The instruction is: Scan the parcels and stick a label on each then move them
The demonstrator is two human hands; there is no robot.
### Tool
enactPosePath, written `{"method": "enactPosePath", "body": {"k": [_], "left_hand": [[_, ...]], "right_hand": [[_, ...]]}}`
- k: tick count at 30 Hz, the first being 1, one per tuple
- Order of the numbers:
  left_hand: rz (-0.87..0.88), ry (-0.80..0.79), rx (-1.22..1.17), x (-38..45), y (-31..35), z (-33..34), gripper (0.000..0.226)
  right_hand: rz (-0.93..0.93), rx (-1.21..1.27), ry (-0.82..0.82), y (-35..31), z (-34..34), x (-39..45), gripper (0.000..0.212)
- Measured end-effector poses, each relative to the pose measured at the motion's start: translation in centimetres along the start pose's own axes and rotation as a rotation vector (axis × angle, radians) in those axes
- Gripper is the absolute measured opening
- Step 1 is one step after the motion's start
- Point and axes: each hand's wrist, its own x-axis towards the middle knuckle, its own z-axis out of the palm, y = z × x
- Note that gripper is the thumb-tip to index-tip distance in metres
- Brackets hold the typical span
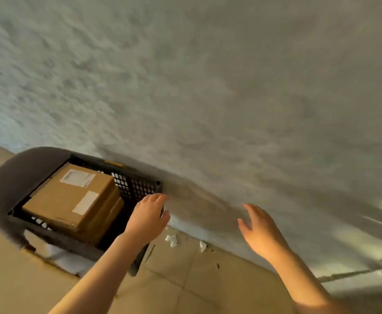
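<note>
Parcel [72, 198] is a plain brown cardboard box, kinda flat and squarish, sitting inside a black plastic crate [138, 184] with a lattice of holes in its walls; it takes up most of the crate and sits tilted in the view because the camera is angled; top face has two stickers on it, a white printed label [77, 178] near the far corner with small text I can't read, and a plain pale blank-looking sticker [85, 202] nearer the front edge; there's a row of small markings along the near edge of the lid, too blurry to make out; looks like there's another brown box edge underneath or beside it on the right, can't tell which.

Crate is on a tan tiled floor [197, 279], pushed right up against a rough grey-white textured wall [208, 75]; a yellow tab shows on the crate's far rim.

Left hand [149, 214] hovers over the right end of the crate, fingers loosely curved and hanging down around the crate's corner; it isn't holding anything as far as I can see; whether the fingertips touch the rim I can't tell, it's motion-blurred; right hand [258, 225] is off to the right, well apart from the crate, in front of the wall, fingers spread and relaxed, nothing in it.

Couple of crumpled white paper scraps [172, 240] lie on the floor by the wall between the two hands.
</note>
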Motion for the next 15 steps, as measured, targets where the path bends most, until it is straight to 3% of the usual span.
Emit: {"method": "enactPosePath", "body": {"k": [4, 8, 15], "left_hand": [[0.245, -0.065, -0.033, -2.3, 12.0, 2.8, 0.045], [0.498, -0.09, -0.124, -6.9, 25.6, 6.9, 0.062], [0.822, -0.2, -0.314, -19.5, 49.4, 12.8, 0.042]], "right_hand": [[0.211, 0.117, 0.169, 9.8, -3.3, -10.1, 0.055], [0.365, 0.127, 0.269, 18.3, -8.0, -22.6, 0.054], [0.551, 0.158, 0.456, 31.0, -13.8, -43.5, 0.046]]}}
